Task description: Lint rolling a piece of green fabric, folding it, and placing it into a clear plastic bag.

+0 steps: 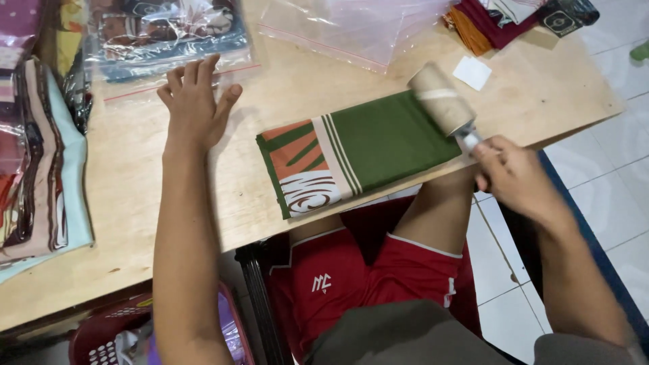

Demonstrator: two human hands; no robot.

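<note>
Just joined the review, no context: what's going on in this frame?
A person seated at a wooden table holds a lint roller by its handle in the right hand; the roller sits at the far end of a folded green cloth with an orange and white patterned band. The left hand rests flat, fingers spread, on the table beside a clear plastic bag of packed fabric. More folded fabrics are stacked at the left edge.

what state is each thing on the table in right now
green cloth: folded, lying flat on the table
lint roller: resting on the cloth's right end, held by its handle
right hand: shut on the roller's handle
left hand: open, palm down on the table
plastic bag: empty, lying flat
</note>
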